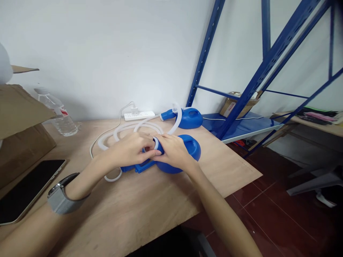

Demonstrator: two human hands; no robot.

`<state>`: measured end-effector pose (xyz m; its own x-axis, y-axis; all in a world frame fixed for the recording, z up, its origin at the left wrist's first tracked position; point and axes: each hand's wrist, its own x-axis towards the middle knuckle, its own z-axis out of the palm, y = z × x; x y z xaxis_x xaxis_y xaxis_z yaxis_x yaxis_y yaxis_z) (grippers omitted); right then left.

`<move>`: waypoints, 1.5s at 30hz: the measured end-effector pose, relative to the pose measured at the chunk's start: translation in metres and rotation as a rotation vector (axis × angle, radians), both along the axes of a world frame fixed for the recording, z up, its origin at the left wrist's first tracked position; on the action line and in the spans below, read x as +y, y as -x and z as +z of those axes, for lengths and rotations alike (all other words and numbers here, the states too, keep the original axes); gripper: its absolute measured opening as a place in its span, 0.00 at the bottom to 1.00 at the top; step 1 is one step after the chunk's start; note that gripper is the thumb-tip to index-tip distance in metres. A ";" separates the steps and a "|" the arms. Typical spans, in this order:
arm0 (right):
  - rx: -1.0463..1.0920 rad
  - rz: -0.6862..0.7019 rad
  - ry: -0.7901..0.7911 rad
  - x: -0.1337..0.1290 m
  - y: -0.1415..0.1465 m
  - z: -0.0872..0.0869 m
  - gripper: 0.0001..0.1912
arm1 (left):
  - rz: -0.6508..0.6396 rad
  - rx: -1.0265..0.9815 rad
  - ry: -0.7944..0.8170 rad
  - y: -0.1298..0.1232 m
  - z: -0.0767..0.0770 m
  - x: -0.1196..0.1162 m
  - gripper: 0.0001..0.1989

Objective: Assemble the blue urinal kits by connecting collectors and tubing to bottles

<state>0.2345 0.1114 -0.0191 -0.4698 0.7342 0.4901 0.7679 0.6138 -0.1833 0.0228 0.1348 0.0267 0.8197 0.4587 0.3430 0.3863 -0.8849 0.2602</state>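
Observation:
A blue plastic bottle with a moulded handle (192, 147), shaped like a portable urinal, lies on its side on the wooden table. My right hand (173, 150) wraps round its neck. At the bottle's mouth shows a white ring (156, 142). My left hand (135, 147), with a watch on its wrist, has its fingers curled and its thumb pressed at this ring; the fingertips are partly hidden. Beneath my left hand lie blue plastic parts (142, 166). A translucent hose (105, 140) loops behind and beside my hands.
Farther back lies a second blue bottle (189, 119) with hose by it. A power strip (139, 115) sits against the wall. To the left are a water bottle (60, 116), a cardboard box (25, 150) and a phone (29, 189). A blue metal rack (242, 96) stands right.

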 end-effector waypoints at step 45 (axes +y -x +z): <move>-0.016 -0.039 -0.040 0.008 0.068 -0.015 0.22 | 0.319 0.150 0.443 0.078 -0.016 0.055 0.50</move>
<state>0.1661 0.1192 -0.0339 -0.4496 0.7320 0.5119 0.7940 0.5900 -0.1464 -0.0548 0.1899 0.0111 0.6418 0.7653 -0.0485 0.6783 -0.5371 0.5014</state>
